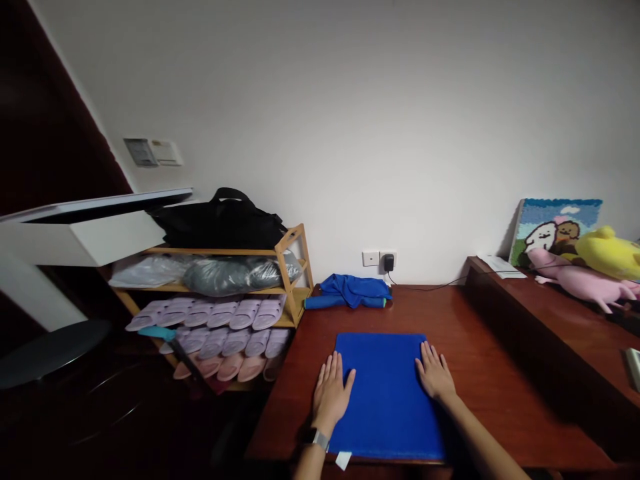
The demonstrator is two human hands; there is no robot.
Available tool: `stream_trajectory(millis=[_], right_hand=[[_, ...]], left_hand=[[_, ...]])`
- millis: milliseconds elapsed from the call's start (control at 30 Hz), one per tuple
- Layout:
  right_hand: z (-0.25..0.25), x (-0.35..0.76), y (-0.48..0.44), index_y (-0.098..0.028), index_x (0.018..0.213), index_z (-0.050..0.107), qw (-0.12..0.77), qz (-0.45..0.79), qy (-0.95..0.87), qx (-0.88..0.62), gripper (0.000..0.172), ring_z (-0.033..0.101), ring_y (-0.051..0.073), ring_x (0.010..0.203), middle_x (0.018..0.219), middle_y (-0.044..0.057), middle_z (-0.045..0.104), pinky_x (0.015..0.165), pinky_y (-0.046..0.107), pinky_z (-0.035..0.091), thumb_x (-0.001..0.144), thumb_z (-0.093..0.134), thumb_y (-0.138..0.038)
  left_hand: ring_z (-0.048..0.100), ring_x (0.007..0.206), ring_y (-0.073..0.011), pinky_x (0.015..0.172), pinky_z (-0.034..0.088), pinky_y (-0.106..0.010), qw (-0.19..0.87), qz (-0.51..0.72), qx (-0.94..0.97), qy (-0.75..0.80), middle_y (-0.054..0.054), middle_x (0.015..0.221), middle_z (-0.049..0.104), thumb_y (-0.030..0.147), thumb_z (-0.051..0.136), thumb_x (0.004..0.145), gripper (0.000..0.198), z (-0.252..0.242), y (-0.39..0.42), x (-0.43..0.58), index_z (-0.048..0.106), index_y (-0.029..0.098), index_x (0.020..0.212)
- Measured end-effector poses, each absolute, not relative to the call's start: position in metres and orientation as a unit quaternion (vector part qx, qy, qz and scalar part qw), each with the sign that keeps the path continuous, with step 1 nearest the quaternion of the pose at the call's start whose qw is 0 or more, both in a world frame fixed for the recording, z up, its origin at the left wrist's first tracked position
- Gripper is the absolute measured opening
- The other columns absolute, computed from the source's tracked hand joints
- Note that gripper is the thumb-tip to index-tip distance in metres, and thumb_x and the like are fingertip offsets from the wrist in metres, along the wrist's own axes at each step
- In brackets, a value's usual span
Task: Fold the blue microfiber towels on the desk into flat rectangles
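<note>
A blue cloth (383, 400) lies flat on the reddish-brown table, its near edge along the table's front edge. A small white tag (343, 460) sticks out at its near left corner. My left hand (332, 393), with a watch (317, 438) on the wrist, rests palm down on the cloth's left edge, thumb spread from the fingers. On the opposite edge, my right hand (435, 372) lies flat with its fingers stretched out. Neither hand grips anything.
Behind the cloth, a crumpled blue cloth (355, 288) lies over a blue roll (320, 303) by the wall. A wooden rack (295, 280) holding several slippers (245, 342) stands left. A raised ledge (540, 300) at right carries plush toys (580, 272). A black plug (389, 263) trails a cable.
</note>
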State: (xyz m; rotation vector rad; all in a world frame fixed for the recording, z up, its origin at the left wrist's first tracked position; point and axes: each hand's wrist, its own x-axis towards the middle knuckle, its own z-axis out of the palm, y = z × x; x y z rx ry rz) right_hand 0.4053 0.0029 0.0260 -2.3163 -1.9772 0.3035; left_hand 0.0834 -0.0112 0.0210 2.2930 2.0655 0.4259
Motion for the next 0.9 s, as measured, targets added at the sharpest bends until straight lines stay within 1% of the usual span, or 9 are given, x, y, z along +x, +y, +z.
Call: stream_trajectory(millis=[167, 300, 433, 533, 600, 700, 800, 900], right_hand=[[0.008, 0.41, -0.035, -0.011, 0.162, 0.02, 0.08, 0.068, -0.656, -0.747, 0.071, 0.013, 0.023, 0.158, 0.17, 0.005, 0.02, 0.129, 0.045, 0.012, 0.103, 0.014, -0.05], [-0.009, 0.408, -0.072, -0.01, 0.162, 0.022, 0.097, 0.067, -0.672, -0.731, 0.075, 0.017, 0.023, 0.157, 0.168, 0.006, 0.023, 0.129, 0.045, 0.015, 0.102, 0.018, -0.056], [-0.005, 0.402, -0.082, -0.012, 0.162, 0.022, 0.104, 0.072, -0.67, -0.731, 0.075, 0.018, 0.023, 0.157, 0.168, 0.005, 0.021, 0.13, 0.046, 0.014, 0.102, 0.018, -0.057], [0.003, 0.4, -0.08, -0.011, 0.162, 0.022, 0.106, 0.083, -0.666, -0.734, 0.075, 0.017, 0.023, 0.157, 0.168, 0.005, 0.021, 0.13, 0.045, 0.014, 0.102, 0.019, -0.058], [0.006, 0.399, -0.078, -0.011, 0.161, 0.022, 0.104, 0.084, -0.665, -0.735, 0.075, 0.017, 0.023, 0.157, 0.168, 0.005, 0.02, 0.13, 0.045, 0.014, 0.102, 0.019, -0.057], [0.007, 0.398, -0.078, -0.01, 0.161, 0.023, 0.095, 0.077, -0.666, -0.736, 0.074, 0.016, 0.023, 0.157, 0.168, 0.005, 0.018, 0.13, 0.045, 0.015, 0.102, 0.018, -0.054], [0.004, 0.398, -0.077, -0.009, 0.16, 0.025, 0.09, 0.065, -0.667, -0.737, 0.074, 0.018, 0.024, 0.156, 0.168, 0.007, 0.021, 0.129, 0.047, 0.017, 0.102, 0.019, -0.053], [-0.003, 0.399, -0.076, -0.009, 0.16, 0.029, 0.093, 0.049, -0.671, -0.734, 0.073, 0.02, 0.025, 0.156, 0.167, 0.008, 0.024, 0.129, 0.048, 0.018, 0.102, 0.019, -0.052]], left_hand=[[0.028, 0.154, -0.027, 0.127, 0.027, -0.046, 0.005, 0.143, 0.735, 0.662, -0.014, 0.166, 0.029, 0.066, 0.018, 0.102, 0.083, 0.018, -0.011, 0.083, 0.032, 0.007, 0.159], [0.028, 0.154, -0.0275, 0.127, 0.027, -0.048, -0.006, 0.156, 0.735, 0.659, -0.014, 0.166, 0.031, 0.065, 0.021, 0.103, 0.081, 0.012, -0.009, 0.083, 0.031, 0.009, 0.16], [0.03, 0.154, -0.0282, 0.126, 0.028, -0.048, -0.003, 0.146, 0.736, 0.661, -0.014, 0.165, 0.032, 0.065, 0.022, 0.103, 0.081, 0.01, -0.004, 0.079, 0.032, 0.009, 0.159], [0.033, 0.152, -0.0298, 0.125, 0.03, -0.049, -0.013, 0.141, 0.726, 0.672, -0.017, 0.163, 0.035, 0.063, 0.022, 0.103, 0.079, 0.015, -0.003, 0.085, 0.034, 0.007, 0.158], [0.032, 0.153, -0.03, 0.125, 0.029, -0.05, -0.034, 0.158, 0.726, 0.669, -0.018, 0.163, 0.035, 0.06, 0.023, 0.104, 0.077, 0.021, -0.007, 0.101, 0.034, 0.007, 0.158], [0.028, 0.154, -0.028, 0.126, 0.028, -0.049, -0.037, 0.187, 0.764, 0.617, -0.013, 0.166, 0.031, 0.056, 0.023, 0.105, 0.07, 0.03, -0.02, 0.146, 0.031, 0.013, 0.16], [0.024, 0.156, -0.027, 0.126, 0.029, -0.05, 0.002, 0.193, 0.826, 0.529, -0.008, 0.169, 0.025, 0.056, 0.027, 0.106, 0.067, 0.035, -0.034, 0.195, 0.025, 0.021, 0.162], [0.025, 0.155, -0.0268, 0.126, 0.028, -0.052, 0.048, 0.178, 0.848, 0.497, -0.008, 0.168, 0.027, 0.057, 0.026, 0.105, 0.067, 0.032, -0.037, 0.222, 0.028, 0.022, 0.161]])
